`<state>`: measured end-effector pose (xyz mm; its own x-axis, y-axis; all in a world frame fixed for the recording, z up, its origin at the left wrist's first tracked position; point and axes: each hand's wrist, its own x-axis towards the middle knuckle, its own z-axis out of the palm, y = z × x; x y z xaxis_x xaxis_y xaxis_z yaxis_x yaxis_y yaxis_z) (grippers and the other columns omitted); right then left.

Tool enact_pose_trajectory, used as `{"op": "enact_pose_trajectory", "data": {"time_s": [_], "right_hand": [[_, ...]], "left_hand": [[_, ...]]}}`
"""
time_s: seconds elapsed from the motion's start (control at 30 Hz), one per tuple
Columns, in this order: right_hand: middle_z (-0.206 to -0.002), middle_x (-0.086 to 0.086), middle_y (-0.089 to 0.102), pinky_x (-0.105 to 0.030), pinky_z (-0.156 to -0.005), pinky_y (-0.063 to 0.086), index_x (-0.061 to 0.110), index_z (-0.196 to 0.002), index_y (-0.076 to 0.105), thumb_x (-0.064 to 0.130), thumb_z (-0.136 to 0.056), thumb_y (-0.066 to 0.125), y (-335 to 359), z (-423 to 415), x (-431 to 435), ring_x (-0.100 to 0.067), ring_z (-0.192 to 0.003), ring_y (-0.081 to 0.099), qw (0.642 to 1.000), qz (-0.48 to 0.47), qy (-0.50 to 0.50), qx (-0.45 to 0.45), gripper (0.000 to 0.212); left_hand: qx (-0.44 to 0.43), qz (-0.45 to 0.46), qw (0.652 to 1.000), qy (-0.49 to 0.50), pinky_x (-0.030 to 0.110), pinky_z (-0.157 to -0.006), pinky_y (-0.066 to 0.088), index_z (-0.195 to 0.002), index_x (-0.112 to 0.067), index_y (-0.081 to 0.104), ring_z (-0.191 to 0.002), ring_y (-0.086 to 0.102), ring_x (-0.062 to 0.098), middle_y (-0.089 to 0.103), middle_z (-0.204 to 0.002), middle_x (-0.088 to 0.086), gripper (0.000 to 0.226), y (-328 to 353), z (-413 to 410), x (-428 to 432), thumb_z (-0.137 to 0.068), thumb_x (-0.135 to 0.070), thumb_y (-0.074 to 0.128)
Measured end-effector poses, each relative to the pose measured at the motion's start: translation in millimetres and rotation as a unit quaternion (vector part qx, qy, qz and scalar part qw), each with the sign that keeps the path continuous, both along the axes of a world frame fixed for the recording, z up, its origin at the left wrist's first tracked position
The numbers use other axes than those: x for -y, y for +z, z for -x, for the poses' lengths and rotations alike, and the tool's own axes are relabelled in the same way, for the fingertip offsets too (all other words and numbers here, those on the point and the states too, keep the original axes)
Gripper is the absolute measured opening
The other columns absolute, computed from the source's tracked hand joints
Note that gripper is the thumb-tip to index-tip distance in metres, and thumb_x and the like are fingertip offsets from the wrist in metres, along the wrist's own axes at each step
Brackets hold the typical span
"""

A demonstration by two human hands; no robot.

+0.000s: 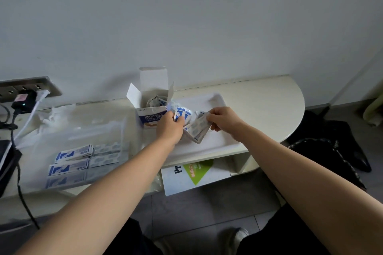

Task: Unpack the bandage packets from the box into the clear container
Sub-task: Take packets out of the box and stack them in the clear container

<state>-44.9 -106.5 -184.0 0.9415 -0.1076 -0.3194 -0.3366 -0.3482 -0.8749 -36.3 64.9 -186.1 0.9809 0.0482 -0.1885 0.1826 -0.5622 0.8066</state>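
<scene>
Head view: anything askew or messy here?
The blue-and-white bandage packets held between left hand and right hand hang in a crooked zigzag, and those in the open white cardboard box look jumbled, unlike the flat stacks in the clear plastic container.

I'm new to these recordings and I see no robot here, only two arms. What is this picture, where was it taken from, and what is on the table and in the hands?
There is no machine. A person works with bare hands, and the single picture comes from a camera worn on the head, looking forward and down. That is why the left hand enters from the lower left and the right hand from the lower right. Between them they hold a bunch of bandage packets over a white tray. Just behind the left hand stands the open box, with more packets showing inside. On the left of the table lies the clear container, which holds stacked packets. A power strip with plugs is on the wall at far left.
</scene>
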Motion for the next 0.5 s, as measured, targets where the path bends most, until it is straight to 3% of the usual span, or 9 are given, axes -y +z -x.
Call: {"op": "enact_pose_trajectory", "data": {"time_s": [0.1, 0.13, 0.23, 0.3, 0.37, 0.43, 0.5], "right_hand": [[-0.068, -0.006, 0.058, -0.026, -0.058, 0.045, 0.002, -0.091, 0.068, 0.006, -0.089, 0.050, -11, -8, 8, -0.017, -0.061, 0.052, 0.997, 0.002, -0.077, 0.000, 0.018], [-0.068, -0.006, 0.059, -0.027, -0.060, 0.047, 0.004, -0.091, 0.068, 0.006, -0.089, 0.050, -15, -11, 9, -0.017, -0.061, 0.053, 0.995, 0.005, -0.101, 0.003, 0.018], [-0.074, -0.005, 0.062, -0.030, -0.070, 0.054, 0.005, -0.099, 0.069, 0.009, -0.092, 0.052, -19, -17, 10, -0.016, -0.065, 0.058, 0.990, 0.003, -0.138, 0.017, 0.020], [-0.086, -0.008, 0.066, -0.032, -0.076, 0.057, 0.003, -0.111, 0.066, 0.009, -0.093, 0.052, -19, -19, 10, -0.017, -0.067, 0.061, 0.989, -0.007, -0.145, 0.024, 0.023], [-0.108, -0.011, 0.065, -0.030, -0.075, 0.055, 0.006, -0.123, 0.059, 0.008, -0.092, 0.052, -16, -18, 10, -0.019, -0.071, 0.063, 0.987, -0.001, -0.156, 0.037, 0.031], [-0.121, -0.009, 0.057, -0.024, -0.073, 0.051, 0.013, -0.123, 0.059, 0.010, -0.091, 0.052, -11, -16, 8, -0.018, -0.078, 0.063, 0.984, 0.045, -0.157, 0.077, 0.033], [-0.120, -0.002, 0.050, -0.021, -0.075, 0.045, 0.016, -0.118, 0.063, 0.014, -0.091, 0.053, -4, -11, 3, -0.014, -0.083, 0.060, 0.978, 0.079, -0.141, 0.134, 0.028]], "left_hand": [[-0.016, 0.024, 1.000, 0.006, 0.037, -0.068, 0.043, -0.075, -0.012, 0.049, -0.074, 0.054, 0.030, 0.057, -0.076, 0.006, 0.022, -8, -1, -7, -0.092, -0.025, 0.054], [-0.026, 0.043, 0.999, 0.005, 0.042, -0.073, 0.051, -0.080, -0.011, 0.054, -0.077, 0.060, 0.032, 0.063, -0.081, 0.008, 0.019, -14, -3, -10, -0.089, -0.028, 0.055], [-0.048, 0.081, 0.996, -0.002, 0.053, -0.078, 0.055, -0.097, -0.011, 0.061, -0.081, 0.068, 0.033, 0.071, -0.089, 0.011, 0.031, -25, -8, -17, -0.082, -0.036, 0.052], [-0.067, 0.128, 0.989, -0.005, 0.046, -0.071, 0.058, -0.104, -0.008, 0.060, -0.071, 0.069, 0.032, 0.071, -0.084, 0.011, 0.023, -14, -3, -17, -0.093, -0.025, 0.049], [-0.092, 0.168, 0.981, -0.011, 0.032, -0.055, 0.055, -0.108, -0.004, 0.058, -0.061, 0.066, 0.028, 0.069, -0.081, 0.013, 0.019, -4, 0, -17, -0.100, -0.012, 0.042], [-0.111, 0.194, 0.975, -0.023, 0.026, -0.046, 0.051, -0.108, -0.003, 0.056, -0.054, 0.064, 0.022, 0.066, -0.080, 0.013, 0.018, 0, 4, -17, -0.102, -0.009, 0.040], [-0.116, 0.215, 0.969, -0.028, 0.025, -0.045, 0.050, -0.110, -0.003, 0.055, -0.049, 0.064, 0.018, 0.066, -0.084, 0.016, 0.019, 0, 6, -16, -0.102, -0.009, 0.040]]}}
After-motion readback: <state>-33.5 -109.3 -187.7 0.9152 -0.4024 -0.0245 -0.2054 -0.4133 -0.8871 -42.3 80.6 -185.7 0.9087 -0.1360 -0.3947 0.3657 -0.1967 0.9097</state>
